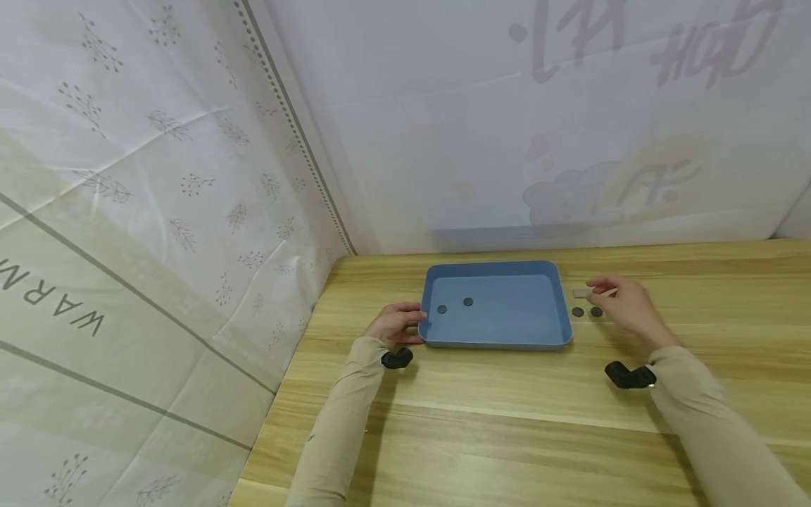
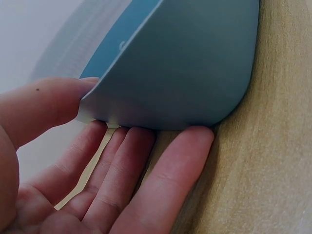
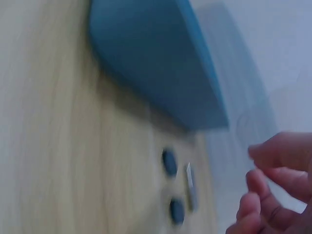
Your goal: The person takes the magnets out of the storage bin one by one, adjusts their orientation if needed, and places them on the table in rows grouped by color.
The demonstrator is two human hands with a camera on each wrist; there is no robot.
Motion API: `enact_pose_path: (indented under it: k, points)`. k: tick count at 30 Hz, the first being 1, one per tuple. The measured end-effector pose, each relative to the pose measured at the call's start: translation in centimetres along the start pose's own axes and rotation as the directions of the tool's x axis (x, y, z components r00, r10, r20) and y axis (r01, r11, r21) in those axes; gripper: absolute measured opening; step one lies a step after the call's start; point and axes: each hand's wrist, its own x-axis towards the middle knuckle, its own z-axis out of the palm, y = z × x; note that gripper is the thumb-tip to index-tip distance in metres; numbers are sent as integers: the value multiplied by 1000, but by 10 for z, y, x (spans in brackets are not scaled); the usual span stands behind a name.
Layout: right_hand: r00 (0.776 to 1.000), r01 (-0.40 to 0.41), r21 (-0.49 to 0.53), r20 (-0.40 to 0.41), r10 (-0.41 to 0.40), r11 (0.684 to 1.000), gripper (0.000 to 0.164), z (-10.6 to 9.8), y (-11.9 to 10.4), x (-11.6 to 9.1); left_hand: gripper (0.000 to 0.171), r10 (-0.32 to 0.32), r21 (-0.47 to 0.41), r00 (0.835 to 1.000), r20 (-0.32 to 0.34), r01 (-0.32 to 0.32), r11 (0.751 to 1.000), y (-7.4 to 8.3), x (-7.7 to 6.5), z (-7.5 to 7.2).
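Note:
My left hand (image 1: 395, 324) holds the left side of a shallow blue tray (image 1: 494, 346). In the left wrist view the thumb lies at the tray's rim (image 2: 127, 48) and the fingertips touch the outer wall lower down. Two small dark round discs (image 1: 468, 301) lie inside the tray, towards its left. To the right of the tray, my right hand (image 1: 624, 306) hovers with loosely bent fingers and nothing visible between them. Close to its fingertips are a small flat silvery rectangular piece (image 1: 580, 293) and, on the table, two more dark discs (image 3: 169, 162).
The wood-grain table (image 1: 481, 422) ends at the back against a pale printed cloth (image 1: 405, 141). Another patterned cloth (image 1: 158, 211) hangs along the left side. Black wrist mounts (image 1: 630, 375) sit on both sleeves.

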Motion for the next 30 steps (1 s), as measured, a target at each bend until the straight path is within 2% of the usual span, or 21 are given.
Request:
enact_pose_path:
  k: [6,18,23,30]
  points:
    - [999,46,111,15,-48,993,38,22,-30,8,45,7,-1,1000,-6,-7,1000,0,-1,0]
    - [985,130,169,88,-146,977,31,82,-68,22,44,15,-13,1000,0,-15,1000,-1,0,1]
    - [982,133,185,110,-156,974,30,98,-79,27,43,17,-13,1000,0,-17,1000,-1,0,1]
    - [977,132,156,145,-155,979,32,117,-88,33,43,19,-17,1000,-2,-19,1000,-1,-1,1]
